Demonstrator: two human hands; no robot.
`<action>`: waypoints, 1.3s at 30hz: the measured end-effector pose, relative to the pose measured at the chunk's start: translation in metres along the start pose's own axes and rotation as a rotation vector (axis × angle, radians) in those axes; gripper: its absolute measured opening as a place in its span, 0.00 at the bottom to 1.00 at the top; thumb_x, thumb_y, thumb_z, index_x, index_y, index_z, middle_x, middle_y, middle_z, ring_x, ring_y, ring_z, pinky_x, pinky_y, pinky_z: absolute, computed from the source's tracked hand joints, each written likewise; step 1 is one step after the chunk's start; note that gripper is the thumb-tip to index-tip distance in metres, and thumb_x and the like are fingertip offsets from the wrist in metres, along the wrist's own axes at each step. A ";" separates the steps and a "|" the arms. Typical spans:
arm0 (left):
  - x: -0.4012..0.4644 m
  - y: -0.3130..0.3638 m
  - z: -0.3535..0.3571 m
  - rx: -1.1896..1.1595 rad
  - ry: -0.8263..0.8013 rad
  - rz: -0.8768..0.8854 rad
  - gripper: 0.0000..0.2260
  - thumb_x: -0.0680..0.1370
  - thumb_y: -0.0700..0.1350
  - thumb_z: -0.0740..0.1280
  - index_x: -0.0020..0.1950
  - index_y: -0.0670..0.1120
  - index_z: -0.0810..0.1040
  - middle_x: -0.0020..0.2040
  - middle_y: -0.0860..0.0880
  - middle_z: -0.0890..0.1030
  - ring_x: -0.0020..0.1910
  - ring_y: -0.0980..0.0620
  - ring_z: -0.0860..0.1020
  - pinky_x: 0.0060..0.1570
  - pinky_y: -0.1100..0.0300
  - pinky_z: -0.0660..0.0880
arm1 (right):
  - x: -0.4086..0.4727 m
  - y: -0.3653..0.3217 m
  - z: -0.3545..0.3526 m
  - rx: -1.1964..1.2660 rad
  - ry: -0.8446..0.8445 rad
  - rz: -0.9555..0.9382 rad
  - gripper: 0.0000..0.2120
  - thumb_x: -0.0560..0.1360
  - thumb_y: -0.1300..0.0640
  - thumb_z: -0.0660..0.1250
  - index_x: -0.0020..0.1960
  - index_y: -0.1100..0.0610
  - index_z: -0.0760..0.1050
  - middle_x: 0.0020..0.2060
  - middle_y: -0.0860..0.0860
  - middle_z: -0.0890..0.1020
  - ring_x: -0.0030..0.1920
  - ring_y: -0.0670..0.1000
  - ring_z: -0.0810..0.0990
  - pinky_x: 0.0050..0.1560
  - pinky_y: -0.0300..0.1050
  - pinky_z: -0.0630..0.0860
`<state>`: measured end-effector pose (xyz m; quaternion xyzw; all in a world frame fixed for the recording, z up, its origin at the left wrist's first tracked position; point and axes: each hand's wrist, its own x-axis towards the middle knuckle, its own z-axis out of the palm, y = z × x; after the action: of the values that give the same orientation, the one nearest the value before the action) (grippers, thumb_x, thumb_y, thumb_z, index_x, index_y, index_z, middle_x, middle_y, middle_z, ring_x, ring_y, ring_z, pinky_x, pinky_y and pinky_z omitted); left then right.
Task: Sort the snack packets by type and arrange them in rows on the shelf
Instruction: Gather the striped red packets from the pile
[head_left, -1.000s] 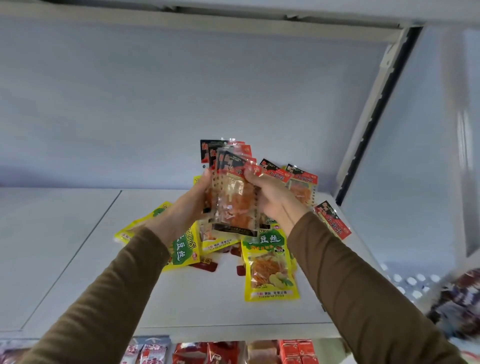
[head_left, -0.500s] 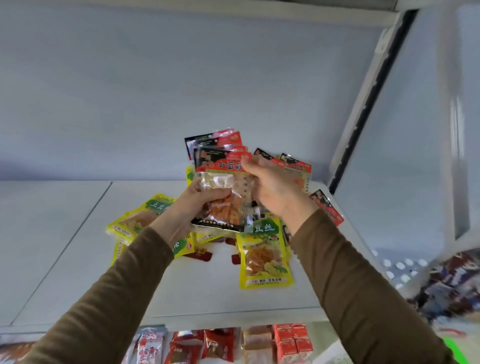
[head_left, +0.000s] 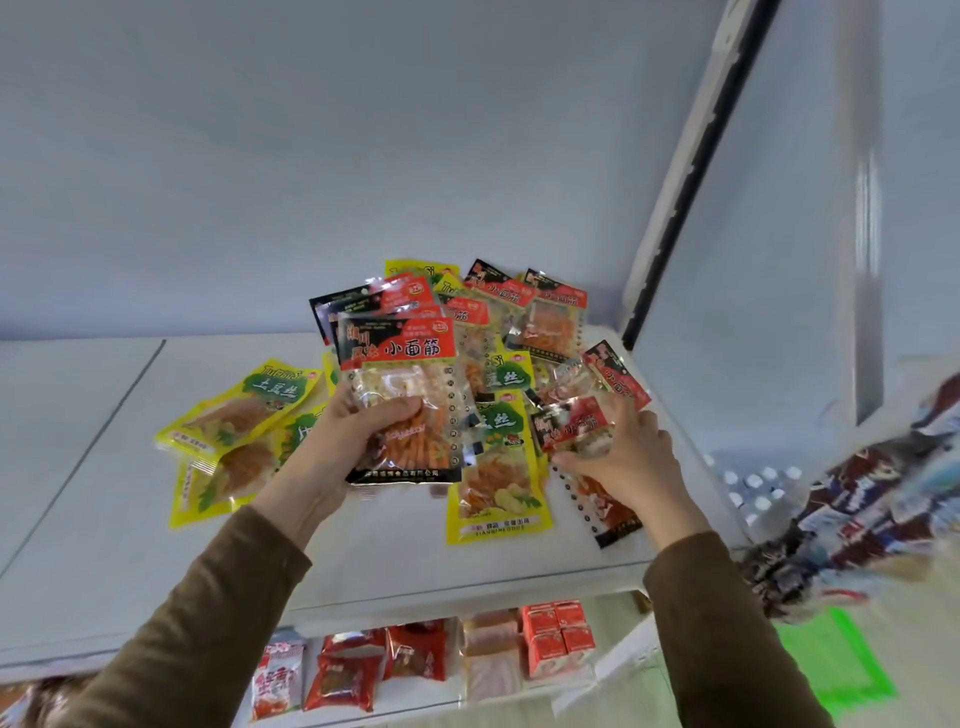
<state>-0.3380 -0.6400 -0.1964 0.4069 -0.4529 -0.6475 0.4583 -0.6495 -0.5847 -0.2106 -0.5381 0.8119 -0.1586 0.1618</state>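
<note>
Sorting red-and-black gluten snack packets from yellow ones on the white shelf (head_left: 363, 566).

Left hand (head_left: 337, 447) raised above the shelf near its middle, forearm in a brown sleeve (head_left: 171, 639) slanting up from the lower left, thumb across the front and fingers curled behind a fanned stack of red-and-black packets (head_left: 397, 374), held upright and clear of the shelf. Right hand (head_left: 631, 462) lower and nearer the shelf's right end, palm down, fingertips pinching the top edge of one red-and-black packet (head_left: 571, 426) lying in the loose pile (head_left: 524, 332). Yellow packets (head_left: 236, 415) flat on the shelf left of the stack, another yellow packet (head_left: 496, 478) between the two hands. More red packets (head_left: 374, 670) on the shelf level below.
</note>
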 end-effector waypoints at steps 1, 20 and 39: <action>-0.001 -0.002 0.002 0.005 0.000 0.002 0.30 0.67 0.46 0.82 0.66 0.48 0.75 0.57 0.44 0.86 0.52 0.42 0.86 0.45 0.50 0.84 | -0.001 0.002 0.002 0.001 0.015 0.002 0.54 0.60 0.27 0.74 0.76 0.41 0.51 0.69 0.56 0.68 0.69 0.62 0.69 0.65 0.60 0.71; -0.007 -0.016 0.030 0.053 -0.014 -0.066 0.26 0.72 0.44 0.78 0.68 0.47 0.74 0.51 0.48 0.88 0.42 0.49 0.87 0.34 0.62 0.80 | -0.031 -0.066 -0.030 1.280 -0.179 -0.190 0.28 0.67 0.50 0.79 0.65 0.48 0.75 0.55 0.51 0.85 0.55 0.56 0.85 0.57 0.58 0.79; -0.048 -0.001 0.037 0.039 -0.016 -0.174 0.37 0.68 0.49 0.81 0.73 0.49 0.69 0.58 0.47 0.86 0.54 0.46 0.86 0.43 0.53 0.83 | -0.024 -0.119 0.048 0.984 0.059 -0.325 0.24 0.76 0.46 0.72 0.69 0.48 0.69 0.63 0.41 0.77 0.63 0.39 0.75 0.66 0.49 0.73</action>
<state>-0.3612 -0.5855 -0.1819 0.4484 -0.4320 -0.6792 0.3885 -0.5221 -0.6109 -0.2000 -0.5126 0.5515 -0.5597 0.3462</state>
